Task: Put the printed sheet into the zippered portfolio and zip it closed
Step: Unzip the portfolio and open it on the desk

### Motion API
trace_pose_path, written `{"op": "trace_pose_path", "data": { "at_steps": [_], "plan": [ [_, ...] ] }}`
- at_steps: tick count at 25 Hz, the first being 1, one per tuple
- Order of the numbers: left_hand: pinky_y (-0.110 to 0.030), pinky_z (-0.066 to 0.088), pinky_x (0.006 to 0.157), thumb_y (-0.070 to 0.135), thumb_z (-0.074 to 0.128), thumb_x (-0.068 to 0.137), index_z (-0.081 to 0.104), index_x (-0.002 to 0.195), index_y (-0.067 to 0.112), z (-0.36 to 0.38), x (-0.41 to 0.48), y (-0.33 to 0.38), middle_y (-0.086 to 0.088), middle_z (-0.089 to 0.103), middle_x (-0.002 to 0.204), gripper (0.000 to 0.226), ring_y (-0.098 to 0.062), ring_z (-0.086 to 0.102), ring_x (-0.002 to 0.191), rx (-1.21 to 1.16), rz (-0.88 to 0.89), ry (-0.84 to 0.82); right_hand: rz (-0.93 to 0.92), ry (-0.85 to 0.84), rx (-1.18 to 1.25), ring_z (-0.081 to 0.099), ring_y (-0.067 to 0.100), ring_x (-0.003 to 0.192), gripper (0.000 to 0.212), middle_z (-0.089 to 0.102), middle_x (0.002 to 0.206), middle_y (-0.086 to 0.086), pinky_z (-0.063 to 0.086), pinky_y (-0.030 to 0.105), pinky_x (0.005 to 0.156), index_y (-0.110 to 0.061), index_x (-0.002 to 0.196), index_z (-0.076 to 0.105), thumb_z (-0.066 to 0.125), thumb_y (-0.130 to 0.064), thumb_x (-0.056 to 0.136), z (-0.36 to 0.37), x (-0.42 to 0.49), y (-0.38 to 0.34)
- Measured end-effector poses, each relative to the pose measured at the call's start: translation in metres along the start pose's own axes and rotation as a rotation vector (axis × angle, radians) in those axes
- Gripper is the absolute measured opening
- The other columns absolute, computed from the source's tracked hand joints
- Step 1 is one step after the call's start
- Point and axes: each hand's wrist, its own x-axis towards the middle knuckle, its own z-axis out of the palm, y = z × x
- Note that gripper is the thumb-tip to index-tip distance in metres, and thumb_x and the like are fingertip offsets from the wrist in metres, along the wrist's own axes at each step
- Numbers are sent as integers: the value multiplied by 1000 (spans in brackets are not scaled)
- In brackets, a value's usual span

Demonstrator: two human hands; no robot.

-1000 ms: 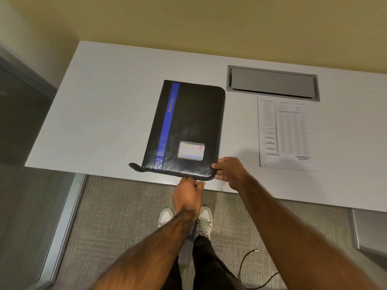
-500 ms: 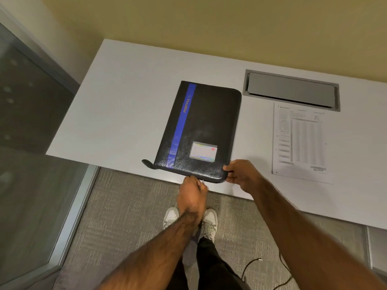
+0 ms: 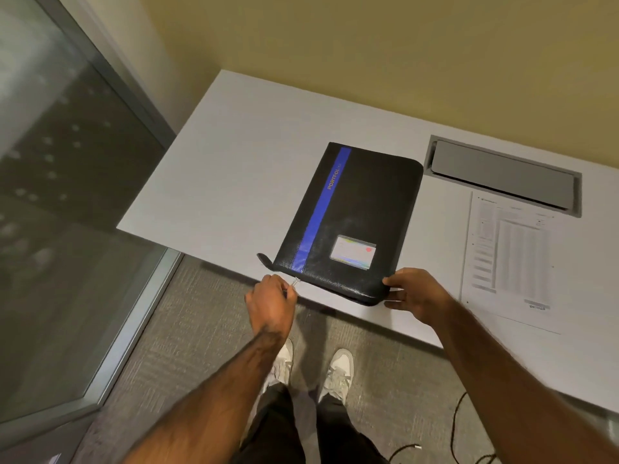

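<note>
Leftward along the near edge of the black leather zippered portfolio with a blue stripe (image 3: 348, 222) went the left hand (image 3: 271, 301), pinching the small metal zipper pull (image 3: 296, 281); the right hand (image 3: 413, 291) clamps its lower-right corner. At frame right, the white printed sheet (image 3: 512, 259) lies on the white table (image 3: 234, 169).

Obscured detail, head view.
Printed sheet (image 3: 512, 259) text was blurred, unreadable; tabletop (image 3: 234, 182) ran off the right edge.

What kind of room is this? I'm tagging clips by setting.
Probably an office or meeting room: a white table with a built-in cable hatch, a glass partition in a metal frame, and grey carpet.
</note>
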Motion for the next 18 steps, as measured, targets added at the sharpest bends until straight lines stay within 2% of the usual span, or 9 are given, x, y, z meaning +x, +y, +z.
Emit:
{"op": "trace_pose_path", "data": {
  "at_steps": [5,10,13,15,18],
  "plan": [
    [-37,41,91,36,65,91,65,80,27,-12,22,-17,11,65,84,15,-15,62,81,74,12,29,-19,-22,15,69,41,88,5,67,102,23,57,56,89,-2,87,59,60,3,88,2,-6,-5],
    [-36,40,89,34,67,92,66,84,24,-21,38,-42,8,66,83,13,-14,61,79,127,-39,50,-34,-22,9,71,40,89,8,69,106,22,59,53,84,-3,91,61,60,4,87,5,-16,-15],
    [-37,41,88,31,66,91,65,90,21,-23,43,-49,4,65,93,10,-17,60,86,179,68,64,-63,-23,-23,70,38,95,8,70,109,21,59,52,86,-3,92,60,61,2,86,10,-24,-23],
    [-40,42,99,30,71,88,60,109,17,-23,44,-49,-3,61,117,27,-22,59,106,107,180,63,-111,-1,-74,69,34,96,7,69,109,21,60,49,85,-3,92,59,62,-1,86,16,-32,-30],
    [-46,26,122,41,79,81,40,145,15,-27,47,-40,-7,34,159,79,-26,35,144,-5,355,-83,-237,46,-198,65,28,85,12,66,96,20,60,40,76,-6,82,53,63,-8,88,29,-47,-43]
  ]
}}
